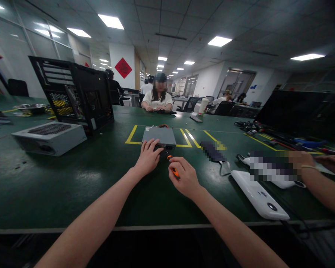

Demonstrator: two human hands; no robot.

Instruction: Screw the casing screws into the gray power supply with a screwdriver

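Note:
A grey computer power supply (162, 134) lies on the green table in front of me, with red-orange wires at its far side. My left hand (148, 158) holds it by its near left part, fingers over the top and thumb at the front face near the socket. An orange-and-black screwdriver (175, 172) is gripped in my right hand (185, 176), closed around its handle. The thin shaft points up and left to the front face of the power supply. Whether the tip sits in a screw is too small to tell.
A black computer case (99, 96) and another power supply (69, 139) stand at left. At right lie a white power bank (257, 193), a blurred phone-like item (212, 150), cables and a co-worker's hand (301, 163). Another person (158, 96) sits opposite. Yellow tape (132, 134) marks the table.

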